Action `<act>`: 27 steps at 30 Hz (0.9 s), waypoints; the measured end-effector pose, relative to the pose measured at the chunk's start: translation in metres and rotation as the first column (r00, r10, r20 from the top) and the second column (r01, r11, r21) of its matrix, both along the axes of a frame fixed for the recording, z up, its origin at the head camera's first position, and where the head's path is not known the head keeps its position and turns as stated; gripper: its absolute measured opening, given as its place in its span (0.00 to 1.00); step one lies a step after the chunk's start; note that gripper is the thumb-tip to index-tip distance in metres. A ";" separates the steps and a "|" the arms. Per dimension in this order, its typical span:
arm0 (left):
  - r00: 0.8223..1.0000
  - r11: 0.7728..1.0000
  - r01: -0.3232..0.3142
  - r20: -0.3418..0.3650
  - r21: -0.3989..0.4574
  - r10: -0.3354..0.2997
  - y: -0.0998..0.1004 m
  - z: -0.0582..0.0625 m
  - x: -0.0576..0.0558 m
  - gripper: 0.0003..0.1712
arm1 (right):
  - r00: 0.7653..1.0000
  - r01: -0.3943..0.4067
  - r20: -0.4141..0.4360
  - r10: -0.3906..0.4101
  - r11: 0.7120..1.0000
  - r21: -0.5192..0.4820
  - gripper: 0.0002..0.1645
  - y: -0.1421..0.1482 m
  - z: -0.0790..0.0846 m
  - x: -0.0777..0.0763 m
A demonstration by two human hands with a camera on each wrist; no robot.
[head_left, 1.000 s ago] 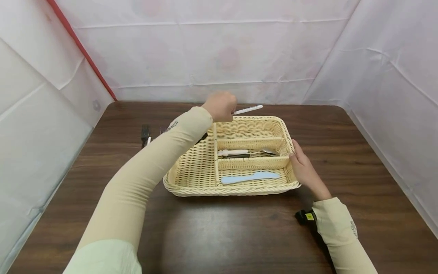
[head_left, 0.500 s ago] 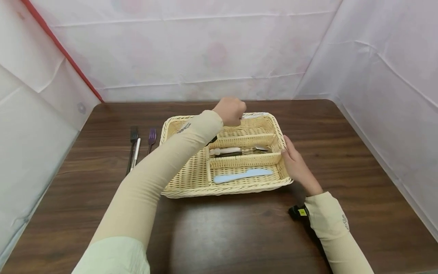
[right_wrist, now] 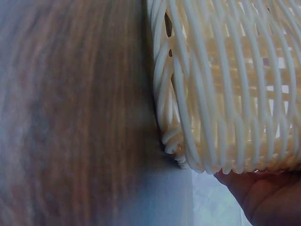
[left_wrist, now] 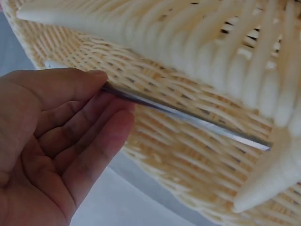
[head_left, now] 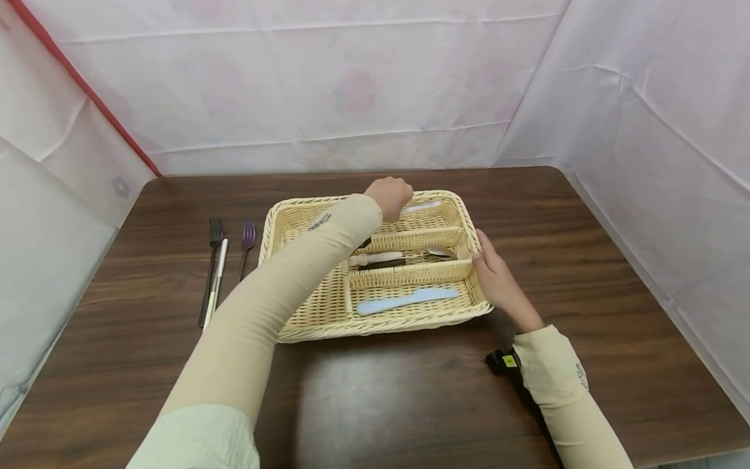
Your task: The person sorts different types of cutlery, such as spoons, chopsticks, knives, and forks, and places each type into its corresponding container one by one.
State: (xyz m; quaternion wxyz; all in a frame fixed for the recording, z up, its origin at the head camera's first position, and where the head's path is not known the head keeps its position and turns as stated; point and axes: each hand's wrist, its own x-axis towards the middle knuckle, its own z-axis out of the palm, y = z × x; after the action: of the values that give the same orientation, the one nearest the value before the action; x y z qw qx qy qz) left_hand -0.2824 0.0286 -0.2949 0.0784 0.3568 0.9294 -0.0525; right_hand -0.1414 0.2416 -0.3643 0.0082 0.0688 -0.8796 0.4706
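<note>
My left hand (head_left: 391, 195) reaches into the back right compartment of a cream wicker basket (head_left: 387, 327). It pinches a slim piece of cutlery (left_wrist: 188, 117) between thumb and fingers, with a shiny metal shaft and a white end; its kind does not show. In the head view the white part points right, below the back rim. My right hand (head_left: 498, 280) holds the basket's right end, thumb at the rim and fingers along the outside. A pale blue knife (head_left: 407, 299) lies in the front right compartment. The middle one holds a spoon (head_left: 439, 252) and dark and whitish handles.
Left of the basket on the brown wooden table (head_left: 586, 286) lie a black fork (head_left: 209, 273), a white-and-silver utensil (head_left: 219, 267) and a purple fork (head_left: 249, 238). My left sleeve covers part of the basket's left compartment. White sheeting (head_left: 328, 78) hangs around the table.
My left hand has lowered the white-ended piece of cutlery from above the back rim into the back right compartment. The head view has shifted, so the table's things appear further left. My right hand stays on the basket.
</note>
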 end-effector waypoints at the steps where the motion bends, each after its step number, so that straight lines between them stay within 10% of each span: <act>1: 1.000 1.000 -0.001 0.003 -0.012 0.001 0.000 -0.002 -0.001 0.11 | 1.000 -0.002 0.003 0.002 1.000 -0.001 0.32 0.000 0.001 0.000; 27: 0.997 0.991 -0.054 0.055 -0.125 0.061 0.005 -0.027 -0.006 0.10 | 0.999 -0.038 -0.001 0.038 0.999 -0.032 0.31 -0.007 0.000 -0.001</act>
State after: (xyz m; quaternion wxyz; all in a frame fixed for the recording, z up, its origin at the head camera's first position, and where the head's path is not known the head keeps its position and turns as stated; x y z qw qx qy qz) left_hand -0.2879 0.0340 -0.3224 0.1292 0.3258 0.9315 -0.0972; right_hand -0.1420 0.2348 -0.3641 0.0006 0.0857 -0.8706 0.4845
